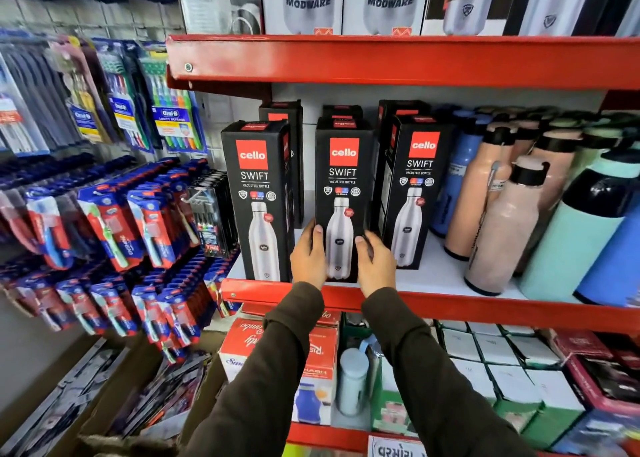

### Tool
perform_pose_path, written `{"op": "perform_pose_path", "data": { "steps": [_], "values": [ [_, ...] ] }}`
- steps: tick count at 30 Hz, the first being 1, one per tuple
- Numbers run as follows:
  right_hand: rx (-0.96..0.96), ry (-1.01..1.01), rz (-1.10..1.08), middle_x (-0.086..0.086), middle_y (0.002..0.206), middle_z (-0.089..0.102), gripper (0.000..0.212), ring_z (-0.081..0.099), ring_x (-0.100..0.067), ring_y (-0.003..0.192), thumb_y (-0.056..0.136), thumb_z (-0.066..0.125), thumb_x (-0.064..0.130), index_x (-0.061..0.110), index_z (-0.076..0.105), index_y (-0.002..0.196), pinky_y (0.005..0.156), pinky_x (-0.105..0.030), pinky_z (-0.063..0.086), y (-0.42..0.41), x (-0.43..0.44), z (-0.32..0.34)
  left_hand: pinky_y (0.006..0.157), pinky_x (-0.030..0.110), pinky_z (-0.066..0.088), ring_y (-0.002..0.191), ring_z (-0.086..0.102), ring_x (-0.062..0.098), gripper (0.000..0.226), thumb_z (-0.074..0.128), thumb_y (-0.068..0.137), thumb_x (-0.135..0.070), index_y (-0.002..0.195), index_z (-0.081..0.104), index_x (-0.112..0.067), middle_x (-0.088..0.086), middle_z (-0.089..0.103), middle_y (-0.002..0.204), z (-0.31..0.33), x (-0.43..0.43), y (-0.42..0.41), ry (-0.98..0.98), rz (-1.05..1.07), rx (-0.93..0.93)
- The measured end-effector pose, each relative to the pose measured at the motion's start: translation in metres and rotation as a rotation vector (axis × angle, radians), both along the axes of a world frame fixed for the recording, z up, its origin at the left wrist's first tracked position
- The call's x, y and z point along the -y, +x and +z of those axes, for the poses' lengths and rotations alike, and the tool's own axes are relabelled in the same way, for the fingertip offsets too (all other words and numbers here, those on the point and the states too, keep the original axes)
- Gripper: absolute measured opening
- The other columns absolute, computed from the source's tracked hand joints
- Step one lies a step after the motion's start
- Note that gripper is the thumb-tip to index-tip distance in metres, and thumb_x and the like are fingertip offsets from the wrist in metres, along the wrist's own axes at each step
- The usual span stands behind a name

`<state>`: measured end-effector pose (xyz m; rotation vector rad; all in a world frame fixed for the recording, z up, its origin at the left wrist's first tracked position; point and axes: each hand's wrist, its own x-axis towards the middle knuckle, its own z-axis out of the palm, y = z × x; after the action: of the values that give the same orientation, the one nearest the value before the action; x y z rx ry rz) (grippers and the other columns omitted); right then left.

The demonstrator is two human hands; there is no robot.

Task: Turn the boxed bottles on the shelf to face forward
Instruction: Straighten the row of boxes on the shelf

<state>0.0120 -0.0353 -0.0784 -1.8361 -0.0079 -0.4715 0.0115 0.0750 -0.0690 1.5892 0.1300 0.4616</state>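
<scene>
Three black boxed bottles stand in a front row on the white shelf (429,276), printed fronts toward me: a left box (258,197), a middle box (341,179) and a right box (414,186). More black boxes (282,110) stand behind them. My left hand (308,254) presses the lower left edge of the middle box, thumb on its front. My right hand (375,261) holds its lower right edge. The middle box is upright, its base at the shelf's front lip.
Loose bottles in pink (502,228), blue and mint (581,228) crowd the shelf right of the boxes. Red shelf rails (398,60) run above and below. Toothbrush packs (114,224) hang at the left. Cartons fill the lower shelf (485,359).
</scene>
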Motion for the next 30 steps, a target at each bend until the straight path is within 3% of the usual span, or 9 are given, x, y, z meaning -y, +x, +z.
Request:
{"op": "perform_pose_path", "data": {
  "steps": [8, 17, 22, 26, 30],
  "values": [
    [0.007, -0.036, 0.022, -0.007, 0.137, 0.057, 0.043, 0.052, -0.025, 0.127, 0.098, 0.045, 0.034, 0.016, 0.048, 0.137, 0.108, -0.031, 0.037, -0.030, 0.003, -0.004, 0.103, 0.019, 0.028, 0.136, 0.045, 0.019, 0.044, 0.042, 0.101, -0.035, 0.140, 0.049, -0.015, 0.005, 0.053, 0.144, -0.002, -0.004, -0.026, 0.063, 0.017, 0.010],
    [0.030, -0.051, 0.047, -0.007, 0.134, 0.059, 0.039, 0.054, -0.020, 0.124, 0.099, 0.045, 0.027, 0.015, 0.049, 0.136, 0.098, -0.017, 0.034, -0.042, 0.006, -0.001, 0.105, 0.019, 0.027, 0.137, 0.043, 0.019, 0.045, 0.041, 0.102, -0.031, 0.142, 0.046, -0.011, 0.007, 0.050, 0.146, 0.000, -0.003, -0.035, 0.052, -0.018, 0.021],
    [0.028, -0.063, 0.118, -0.007, 0.137, 0.056, 0.041, 0.052, -0.018, 0.126, 0.099, 0.045, 0.024, 0.015, 0.044, 0.139, 0.099, -0.017, 0.032, -0.045, 0.011, -0.001, 0.103, 0.019, 0.031, 0.134, 0.048, 0.022, 0.042, 0.042, 0.102, -0.025, 0.140, 0.047, -0.009, 0.010, 0.054, 0.142, -0.003, 0.006, -0.035, 0.093, 0.066, 0.054],
    [0.083, -0.044, 0.103, -0.003, 0.133, 0.059, 0.036, 0.055, -0.012, 0.117, 0.098, 0.046, 0.025, 0.018, 0.051, 0.133, 0.099, -0.020, 0.040, -0.044, 0.022, 0.000, 0.115, 0.033, 0.034, 0.137, 0.044, 0.017, 0.042, 0.046, 0.099, -0.018, 0.141, 0.044, -0.019, 0.003, 0.050, 0.144, -0.012, 0.023, -0.042, 0.029, 0.197, 0.212],
    [0.226, 0.080, -0.033, -0.002, 0.128, 0.060, 0.030, 0.055, -0.009, 0.115, 0.097, 0.047, 0.016, 0.016, 0.057, 0.126, 0.095, -0.007, 0.041, -0.034, 0.050, 0.006, 0.105, 0.032, 0.033, 0.122, 0.043, 0.007, 0.042, 0.046, 0.096, -0.010, 0.134, 0.047, -0.028, -0.002, 0.049, 0.134, -0.004, 0.053, -0.054, 0.182, 0.392, 0.413]
  ]
}}
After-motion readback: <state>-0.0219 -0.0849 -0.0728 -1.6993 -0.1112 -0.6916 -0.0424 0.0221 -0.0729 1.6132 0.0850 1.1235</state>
